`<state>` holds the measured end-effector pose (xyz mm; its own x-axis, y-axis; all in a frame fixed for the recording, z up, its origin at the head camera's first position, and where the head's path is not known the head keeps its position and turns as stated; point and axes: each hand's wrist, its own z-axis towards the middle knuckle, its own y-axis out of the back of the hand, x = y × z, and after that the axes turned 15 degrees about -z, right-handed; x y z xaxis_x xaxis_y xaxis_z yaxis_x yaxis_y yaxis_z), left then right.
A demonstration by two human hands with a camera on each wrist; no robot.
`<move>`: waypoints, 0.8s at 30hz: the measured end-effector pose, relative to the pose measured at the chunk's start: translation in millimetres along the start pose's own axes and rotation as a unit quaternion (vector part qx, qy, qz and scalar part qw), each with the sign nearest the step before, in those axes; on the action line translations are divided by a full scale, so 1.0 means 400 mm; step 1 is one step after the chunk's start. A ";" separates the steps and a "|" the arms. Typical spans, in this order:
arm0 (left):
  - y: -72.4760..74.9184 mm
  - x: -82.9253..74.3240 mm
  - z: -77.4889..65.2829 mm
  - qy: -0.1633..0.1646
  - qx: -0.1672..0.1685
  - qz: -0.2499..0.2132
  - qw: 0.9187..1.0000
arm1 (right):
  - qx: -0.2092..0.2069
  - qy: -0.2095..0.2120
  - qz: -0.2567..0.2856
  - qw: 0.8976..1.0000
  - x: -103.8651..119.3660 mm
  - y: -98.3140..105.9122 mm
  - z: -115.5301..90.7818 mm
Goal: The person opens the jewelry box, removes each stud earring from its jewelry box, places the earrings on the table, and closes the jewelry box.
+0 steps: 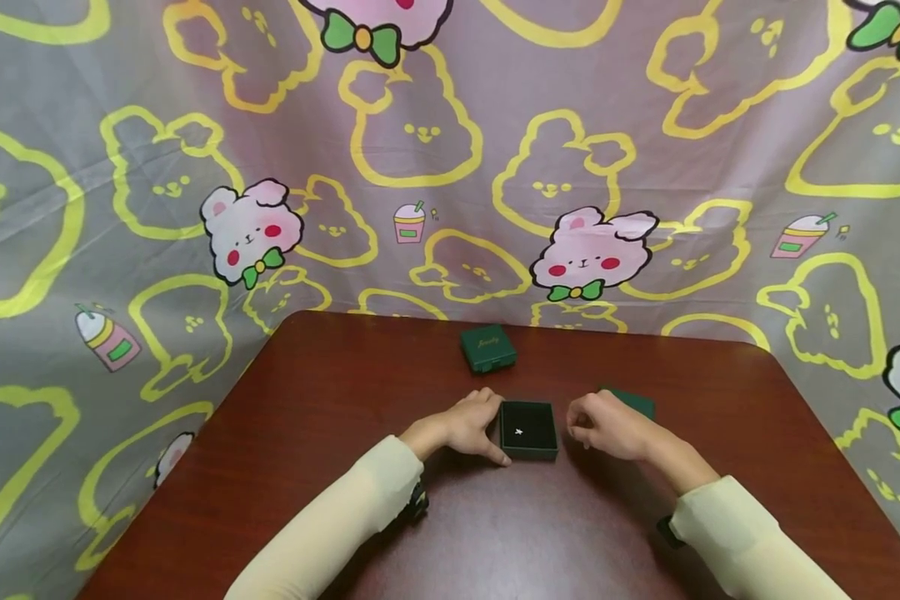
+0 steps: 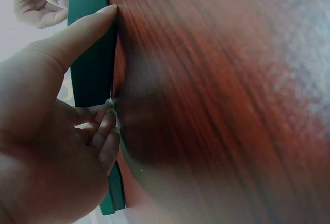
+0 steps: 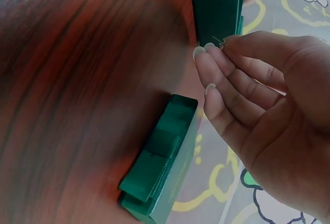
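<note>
An open dark green jewelry box (image 1: 534,455) with a black insert sits in the middle of the table. On the insert lies a small silvery star-shaped stud (image 1: 519,432). My left hand (image 1: 471,427) holds the box at its left side, thumb along the front wall and fingers round the left corner, as the left wrist view shows. Just right of the box, above the table, my right hand (image 1: 611,425) pinches a tiny earring (image 3: 221,42) between thumb and fingertips. Its thin post sticks out; the rest is mostly hidden by the fingers.
A closed green box (image 1: 489,350) with gold lettering stands behind the open one. Another green piece (image 1: 637,404) with a bow-like front (image 3: 154,147) lies beyond my right hand, partly covered by it. A patterned curtain (image 1: 450,208) hangs behind the brown table (image 1: 330,383).
</note>
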<state>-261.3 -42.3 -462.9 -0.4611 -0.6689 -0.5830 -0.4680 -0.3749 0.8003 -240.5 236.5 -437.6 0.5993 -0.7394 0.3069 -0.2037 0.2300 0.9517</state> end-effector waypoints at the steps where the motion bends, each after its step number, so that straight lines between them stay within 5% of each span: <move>1: 0.000 -0.001 0.000 0.000 0.001 0.000 1.000 | 0.002 -0.001 0.003 1.000 -0.002 -0.001 -0.002; 24: -0.001 -0.001 0.005 -0.005 -0.008 -0.001 1.000 | -0.005 0.016 0.003 1.000 -0.036 -0.015 -0.014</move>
<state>-262.4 -40.4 -463.3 -0.4676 -0.6619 -0.5858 -0.4566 -0.3866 0.8013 -243.4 249.4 -447.8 0.6218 -0.7177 0.3135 -0.2000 0.2415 0.9496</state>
